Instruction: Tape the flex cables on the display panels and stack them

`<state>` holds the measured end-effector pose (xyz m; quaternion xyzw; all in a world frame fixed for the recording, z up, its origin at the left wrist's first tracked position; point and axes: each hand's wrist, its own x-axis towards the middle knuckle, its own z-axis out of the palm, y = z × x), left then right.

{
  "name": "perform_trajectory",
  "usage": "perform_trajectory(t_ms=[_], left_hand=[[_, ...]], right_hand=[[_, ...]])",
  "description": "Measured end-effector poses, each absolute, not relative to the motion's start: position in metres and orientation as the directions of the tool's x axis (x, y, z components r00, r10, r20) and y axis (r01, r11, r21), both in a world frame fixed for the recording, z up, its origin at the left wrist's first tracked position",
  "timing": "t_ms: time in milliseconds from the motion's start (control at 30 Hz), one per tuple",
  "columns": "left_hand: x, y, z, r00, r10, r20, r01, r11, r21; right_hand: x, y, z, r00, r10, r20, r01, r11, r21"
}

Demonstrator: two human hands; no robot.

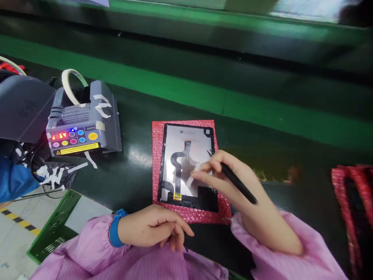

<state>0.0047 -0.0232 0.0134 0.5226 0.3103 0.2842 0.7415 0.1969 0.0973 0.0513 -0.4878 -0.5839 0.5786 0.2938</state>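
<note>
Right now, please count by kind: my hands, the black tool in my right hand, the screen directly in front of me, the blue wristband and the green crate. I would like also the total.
Hands: 2, left hand and right hand
Black tool: 1
Screen: 1
Blue wristband: 1
Green crate: 1
Total: 6

Room runs between the tape dispenser and display panel. The right hand blocks part of the panel's right edge.

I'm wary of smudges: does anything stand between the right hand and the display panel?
Only the small white strip held by the right hand shows in between, over the display panel. Nothing else visible blocks the way; the left hand is off the panel, beside its near edge.
</note>
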Motion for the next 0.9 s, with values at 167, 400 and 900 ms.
perform_trajectory(t_ms=[167,400,900], left_hand=[[-0.013,-0.004,0.026,0.444,0.896,-0.028,0.5,-0.222,0.837],[-0.011,0.017,0.012,0.397,0.918,0.011,0.898,-0.391,0.203],[0.011,0.022,0.031,0.371,0.927,-0.048,0.902,-0.347,0.257]], right_hand=[[0.175,0.126,0.019,-0.494,0.842,-0.218,0.222,-0.12,-0.968],[0.168,0.125,-0.008,-0.429,0.894,-0.129,0.32,0.017,-0.947],[0.262,0.082,0.006,0.039,0.978,0.207,0.559,0.15,-0.816]])
